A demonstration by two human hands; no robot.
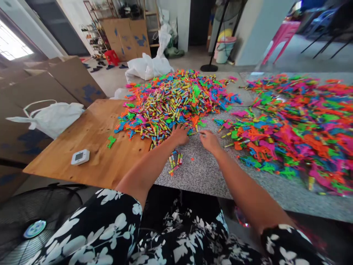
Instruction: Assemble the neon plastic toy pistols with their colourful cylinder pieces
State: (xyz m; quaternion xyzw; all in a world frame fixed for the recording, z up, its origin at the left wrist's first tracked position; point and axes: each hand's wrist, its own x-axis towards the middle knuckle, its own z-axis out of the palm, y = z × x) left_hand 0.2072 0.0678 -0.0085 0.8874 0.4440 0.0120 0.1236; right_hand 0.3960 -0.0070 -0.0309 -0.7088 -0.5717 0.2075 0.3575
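My left hand [179, 134] lies with its fingers spread at the near edge of a big heap of small printed tubes [168, 101] mixed with bright plastic pieces. Across a narrow gap, my right hand [209, 141] is closed in a pinch over the grey speckled tabletop [204, 173]. What its fingertips hold is too small to make out. An orange plastic piece [195, 120] rests at the heap's edge just beyond both hands. Nearer to me, below my left hand, a few loose printed tubes [176, 160] lie in a small group.
To the right spreads another wide pile of coloured plastic pieces [292, 140], partly blurred. A wooden board [102, 129] on the left bears a white device with a screen [80, 157] and a green plastic piece [111, 141]. Beside it are a white bag [57, 116] and cardboard boxes [68, 79].
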